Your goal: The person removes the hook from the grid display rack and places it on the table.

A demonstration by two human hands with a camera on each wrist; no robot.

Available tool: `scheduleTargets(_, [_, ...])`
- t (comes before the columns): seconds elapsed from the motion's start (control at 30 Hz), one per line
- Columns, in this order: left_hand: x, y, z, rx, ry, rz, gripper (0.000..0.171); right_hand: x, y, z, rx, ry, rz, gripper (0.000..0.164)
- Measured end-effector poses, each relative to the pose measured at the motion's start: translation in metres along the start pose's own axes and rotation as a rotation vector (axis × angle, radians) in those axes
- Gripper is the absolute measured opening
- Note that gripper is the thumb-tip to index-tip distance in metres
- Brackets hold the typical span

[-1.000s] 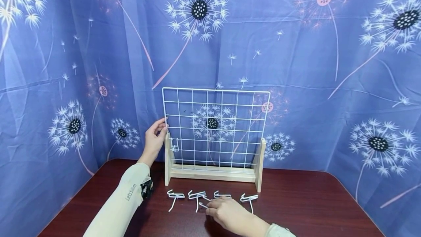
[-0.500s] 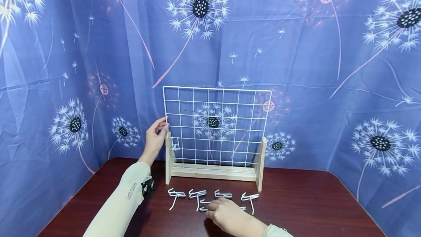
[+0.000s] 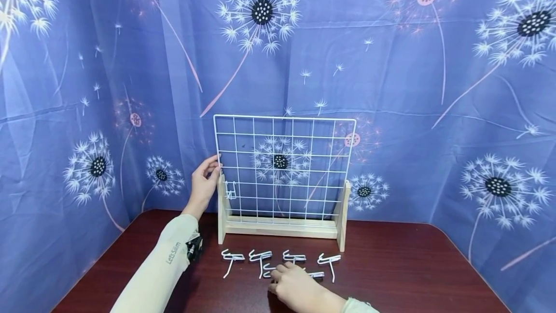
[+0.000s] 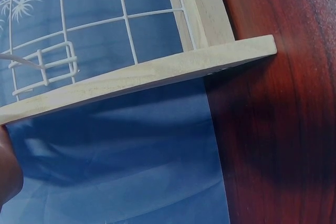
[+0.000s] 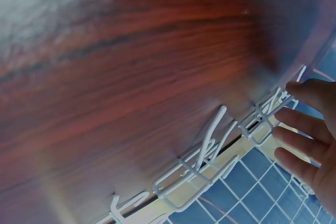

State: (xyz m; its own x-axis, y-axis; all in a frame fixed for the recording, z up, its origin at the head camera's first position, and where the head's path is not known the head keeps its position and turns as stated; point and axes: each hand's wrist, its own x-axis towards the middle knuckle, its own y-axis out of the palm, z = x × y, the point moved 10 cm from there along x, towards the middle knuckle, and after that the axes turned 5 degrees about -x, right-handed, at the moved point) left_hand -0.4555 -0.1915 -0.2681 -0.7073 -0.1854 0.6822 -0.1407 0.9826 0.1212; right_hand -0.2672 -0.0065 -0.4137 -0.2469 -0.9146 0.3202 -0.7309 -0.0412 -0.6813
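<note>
A white wire grid panel [image 3: 273, 168] stands upright in a pale wooden stand [image 3: 278, 230]. My left hand [image 3: 204, 182] holds the panel's left edge just above the wooden side piece, thumb in front. A white wire hook [image 3: 230, 193] hangs low on the panel's left side, also visible in the left wrist view. Over the table before the stand, my right hand [image 3: 297, 286] reaches across white wire hooks, partly hiding one [image 3: 317, 275]. Its fingers look straight and slightly spread in the right wrist view, fingertips right beside a hook's wire.
Several more hooks lie in a row between hand and stand, among them a leftmost hook [image 3: 233, 257] and a rightmost hook [image 3: 330, 259]. The table [image 3: 412, 264] is dark red wood. A blue flowered curtain [image 3: 391, 86] hangs close behind and on both sides.
My right hand has shifted slightly left. Wire ends by its fingertips, tilted a second ago, lie level now, and more of a hook shows right of it. My left hand stays in place.
</note>
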Motion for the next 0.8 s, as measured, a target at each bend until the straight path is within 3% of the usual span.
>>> scheduleTargets(0.23, [0.0, 0.0, -0.001, 0.004, 0.033, -0.009, 0.032, 0.002, -0.001, 0.005, -0.03, -0.029, 0.029, 0.007])
scheduleTargets(0.63, [0.001, 0.0, 0.0, 0.009, 0.014, -0.008, 0.031, 0.003, 0.002, 0.013, -0.089, -0.073, 0.021, 0.008])
scheduleTargets(0.8, [0.005, -0.006, 0.018, 0.046, 0.018, -0.023, 0.031, 0.003, 0.001, 0.014, -0.082, -0.08, 0.033, 0.009])
